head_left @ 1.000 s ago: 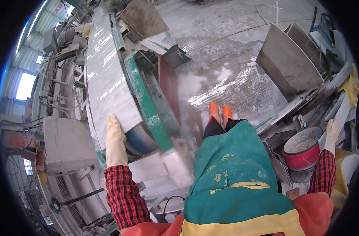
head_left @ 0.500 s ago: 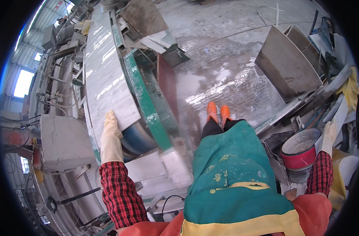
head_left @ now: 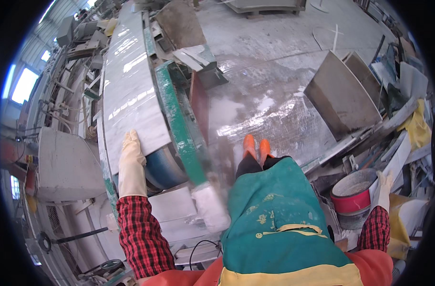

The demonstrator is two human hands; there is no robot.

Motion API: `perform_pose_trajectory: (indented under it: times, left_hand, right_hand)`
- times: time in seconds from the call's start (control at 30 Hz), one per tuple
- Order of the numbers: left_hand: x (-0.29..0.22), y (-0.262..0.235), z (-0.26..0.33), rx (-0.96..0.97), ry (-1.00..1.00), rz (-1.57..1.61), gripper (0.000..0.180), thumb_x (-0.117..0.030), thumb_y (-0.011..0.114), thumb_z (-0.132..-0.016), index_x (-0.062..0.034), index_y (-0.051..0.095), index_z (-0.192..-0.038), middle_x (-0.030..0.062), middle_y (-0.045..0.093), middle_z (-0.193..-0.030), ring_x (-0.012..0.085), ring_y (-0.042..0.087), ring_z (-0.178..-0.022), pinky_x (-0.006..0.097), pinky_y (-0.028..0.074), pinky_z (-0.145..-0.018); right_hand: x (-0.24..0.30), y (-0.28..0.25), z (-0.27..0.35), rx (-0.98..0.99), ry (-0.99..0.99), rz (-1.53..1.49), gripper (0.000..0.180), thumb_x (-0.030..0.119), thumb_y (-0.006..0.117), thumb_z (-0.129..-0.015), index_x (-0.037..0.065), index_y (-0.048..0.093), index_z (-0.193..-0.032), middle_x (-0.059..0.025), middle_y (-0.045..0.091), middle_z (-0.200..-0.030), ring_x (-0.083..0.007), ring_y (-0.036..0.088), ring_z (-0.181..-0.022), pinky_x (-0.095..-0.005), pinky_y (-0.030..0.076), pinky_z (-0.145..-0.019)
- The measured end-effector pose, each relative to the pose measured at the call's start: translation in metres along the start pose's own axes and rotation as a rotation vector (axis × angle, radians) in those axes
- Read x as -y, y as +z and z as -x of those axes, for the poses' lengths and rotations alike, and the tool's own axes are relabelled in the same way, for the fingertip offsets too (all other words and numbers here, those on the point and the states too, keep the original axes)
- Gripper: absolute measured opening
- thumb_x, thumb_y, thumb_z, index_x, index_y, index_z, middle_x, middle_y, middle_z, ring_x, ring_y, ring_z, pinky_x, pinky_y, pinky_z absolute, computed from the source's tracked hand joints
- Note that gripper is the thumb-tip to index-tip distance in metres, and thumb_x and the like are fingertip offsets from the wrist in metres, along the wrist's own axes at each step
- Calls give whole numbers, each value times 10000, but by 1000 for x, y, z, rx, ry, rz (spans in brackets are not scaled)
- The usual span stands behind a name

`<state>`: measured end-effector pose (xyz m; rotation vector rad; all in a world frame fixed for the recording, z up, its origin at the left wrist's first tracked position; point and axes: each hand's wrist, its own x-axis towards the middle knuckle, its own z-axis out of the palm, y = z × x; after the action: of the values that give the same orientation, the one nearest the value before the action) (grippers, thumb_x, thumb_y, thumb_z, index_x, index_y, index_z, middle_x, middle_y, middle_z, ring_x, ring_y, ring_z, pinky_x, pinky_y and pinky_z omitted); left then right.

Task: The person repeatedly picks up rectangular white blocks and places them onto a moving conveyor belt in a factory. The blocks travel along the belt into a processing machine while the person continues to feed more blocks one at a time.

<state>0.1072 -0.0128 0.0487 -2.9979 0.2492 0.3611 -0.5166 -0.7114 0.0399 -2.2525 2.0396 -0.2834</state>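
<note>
My left hand (head_left: 132,164), in a cream rubber glove, lies flat with fingers stretched forward on the near end of a glossy white stone slab (head_left: 131,95). The slab rests along a belt conveyor, whose blue roller end (head_left: 164,168) shows beneath its near edge. On the far right is my right hand (head_left: 383,189), gloved alike, its fingers extended beside a pale strip (head_left: 399,159); whether it presses on the strip I cannot tell. Just left of that hand stands a red bucket (head_left: 351,200) with a grey rim and greyish contents.
A green metal rail (head_left: 179,128) runs along the conveyor's right side. Brown-grey panels (head_left: 339,95) lean at the right, near yellow cloth (head_left: 418,124) and scrap. A big grey block (head_left: 65,164) stands left. The wet floor (head_left: 270,114) lies beyond my orange boots (head_left: 256,147).
The view has tilted, showing more floor at the top. My left hand stays on the slab's end. My right hand has drawn slightly back beside the bucket.
</note>
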Motion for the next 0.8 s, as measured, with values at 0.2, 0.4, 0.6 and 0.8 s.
perform_pose_trajectory:
  times: [0.2, 0.4, 0.6, 0.8]
  left_hand:
    - [0, 1, 32, -335, 109, 229, 617, 62, 575, -747, -17, 473, -1350, 241, 502, -1382, 392, 447, -1309, 405, 369, -1089]
    - [-44, 13, 110, -672, 74, 1039, 486, 41, 604, -828, -7, 551, -1309, 200, 599, -1286, 300, 578, -1181, 377, 434, -1029]
    - [-201, 6, 167, 260, 91, 2088, 544, -114, 702, -890, -13, 482, -1377, 105, 598, -1259, 197, 594, -1104, 329, 525, -915]
    - [-270, -26, 214, 487, 203, 2269, 600, -266, 608, -965, -37, 342, -1452, 169, 449, -1431, 265, 531, -1240, 372, 519, -959]
  right_hand:
    - [-3, -12, 0, -19, 55, -383, 849, 140, 717, -717, 48, 368, -1487, -175, 631, -1137, -264, 603, -1018, -326, 487, -911]
    - [32, -47, -3, 22, -72, -776, 808, 92, 702, -669, 44, 457, -1437, -128, 500, -1396, -272, 518, -1216, -358, 392, -1045]
    - [222, -53, 49, 268, -947, -650, 807, 125, 746, -590, 66, 539, -1368, -166, 428, -1471, -309, 389, -1377, -391, 308, -1135]
    - [418, -71, 195, 419, -1836, -479, 692, 168, 809, -561, 120, 608, -1221, -145, 533, -1350, -346, 557, -1196, -418, 515, -968]
